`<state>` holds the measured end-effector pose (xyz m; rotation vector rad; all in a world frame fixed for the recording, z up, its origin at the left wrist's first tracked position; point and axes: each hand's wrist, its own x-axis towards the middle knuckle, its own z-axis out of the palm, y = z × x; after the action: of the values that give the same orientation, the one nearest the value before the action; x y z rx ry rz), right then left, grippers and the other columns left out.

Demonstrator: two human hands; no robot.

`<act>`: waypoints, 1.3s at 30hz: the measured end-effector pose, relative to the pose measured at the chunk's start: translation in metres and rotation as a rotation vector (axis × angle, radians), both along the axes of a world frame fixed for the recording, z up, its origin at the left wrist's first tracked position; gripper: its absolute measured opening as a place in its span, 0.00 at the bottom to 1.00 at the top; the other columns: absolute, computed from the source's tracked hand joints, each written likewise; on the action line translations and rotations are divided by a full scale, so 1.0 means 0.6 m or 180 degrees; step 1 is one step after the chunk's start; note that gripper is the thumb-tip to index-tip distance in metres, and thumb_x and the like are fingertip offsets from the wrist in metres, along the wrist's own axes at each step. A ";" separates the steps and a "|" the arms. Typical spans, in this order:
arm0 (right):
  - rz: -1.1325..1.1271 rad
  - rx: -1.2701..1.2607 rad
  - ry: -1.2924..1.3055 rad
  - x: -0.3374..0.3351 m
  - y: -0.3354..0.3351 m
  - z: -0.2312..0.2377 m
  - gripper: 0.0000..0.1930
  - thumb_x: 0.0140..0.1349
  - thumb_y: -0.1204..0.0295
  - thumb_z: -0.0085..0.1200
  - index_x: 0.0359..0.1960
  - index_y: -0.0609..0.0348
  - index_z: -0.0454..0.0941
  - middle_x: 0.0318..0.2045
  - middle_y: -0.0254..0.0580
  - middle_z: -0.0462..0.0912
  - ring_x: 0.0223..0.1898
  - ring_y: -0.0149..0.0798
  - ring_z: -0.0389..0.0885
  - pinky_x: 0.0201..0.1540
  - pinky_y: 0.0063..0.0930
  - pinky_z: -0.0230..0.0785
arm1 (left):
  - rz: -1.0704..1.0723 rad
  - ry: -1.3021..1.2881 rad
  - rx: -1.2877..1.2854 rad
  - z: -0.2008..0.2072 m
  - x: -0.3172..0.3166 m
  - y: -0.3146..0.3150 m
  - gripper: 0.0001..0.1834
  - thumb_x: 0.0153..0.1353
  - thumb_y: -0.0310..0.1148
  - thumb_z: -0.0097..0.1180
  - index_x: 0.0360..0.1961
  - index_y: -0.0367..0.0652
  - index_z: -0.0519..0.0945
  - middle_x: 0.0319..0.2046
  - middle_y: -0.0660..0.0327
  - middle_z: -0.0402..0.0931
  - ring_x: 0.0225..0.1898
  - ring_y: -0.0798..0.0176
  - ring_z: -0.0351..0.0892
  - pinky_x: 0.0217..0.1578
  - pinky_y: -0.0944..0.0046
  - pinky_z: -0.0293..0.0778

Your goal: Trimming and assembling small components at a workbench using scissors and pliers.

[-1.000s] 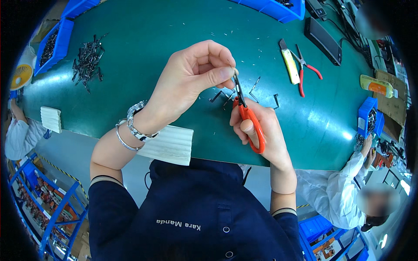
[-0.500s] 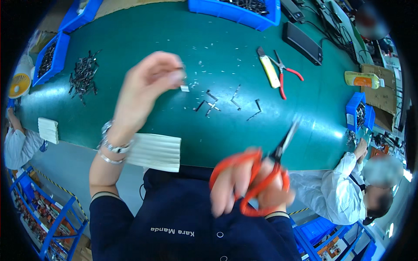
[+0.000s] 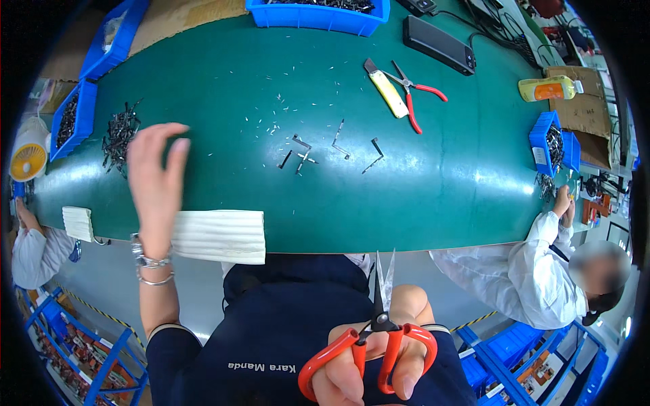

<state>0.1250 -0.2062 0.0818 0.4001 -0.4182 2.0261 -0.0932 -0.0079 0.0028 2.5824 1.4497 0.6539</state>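
Observation:
My right hand grips a pair of red-handled scissors, fingers through the loops. Their blades are slightly parted and point away from me, just off the table's near edge. Over the left part of the table, my left hand is empty, with thumb and fingers apart. Right beside its fingertips lies a pile of small dark strip-like parts. Several bent black pieces lie in the middle of the green table, and tiny white scraps are scattered just beyond them.
A white ridged pad lies along the near edge. Farther right are a yellow-handled cutter, red-handled pliers and a black device. Blue bins of dark parts line the table. Co-workers in white sit at both sides.
My left hand has moved left from the white scraps to the dark pile, its fingers now spread. My right hand has drawn the scissors back toward me, and their blades have swung to point straight ahead.

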 end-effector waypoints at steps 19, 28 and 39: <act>0.0189 -0.0389 0.0126 0.010 -0.043 -0.019 0.25 0.63 0.58 0.57 0.52 0.60 0.61 0.41 0.49 0.72 0.37 0.34 0.72 0.40 0.25 0.66 | -0.1587 0.0290 -0.0642 -0.004 0.186 -0.052 0.08 0.53 0.29 0.63 0.31 0.44 0.74 0.33 0.63 0.70 0.37 0.58 0.70 0.37 0.59 0.68; 0.0073 -0.0294 0.0216 -0.007 -0.059 -0.024 0.26 0.62 0.60 0.57 0.54 0.60 0.62 0.42 0.51 0.72 0.38 0.36 0.72 0.42 0.27 0.66 | -0.1548 -0.0152 -0.1106 0.015 0.181 -0.041 0.07 0.56 0.27 0.61 0.33 0.42 0.74 0.27 0.62 0.73 0.31 0.57 0.75 0.34 0.59 0.71; -0.0552 -0.0394 -0.1537 0.076 0.026 -0.049 0.17 0.58 0.64 0.62 0.40 0.62 0.71 0.32 0.42 0.78 0.36 0.35 0.76 0.39 0.25 0.68 | -0.1532 -0.0908 -0.2073 0.027 0.188 -0.024 0.12 0.59 0.25 0.58 0.46 0.41 0.78 0.29 0.58 0.78 0.31 0.62 0.81 0.35 0.65 0.75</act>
<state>0.1703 -0.1909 0.0526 -0.2043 -0.5939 1.9542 0.0195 -0.0224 0.0192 2.0859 0.7373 0.3735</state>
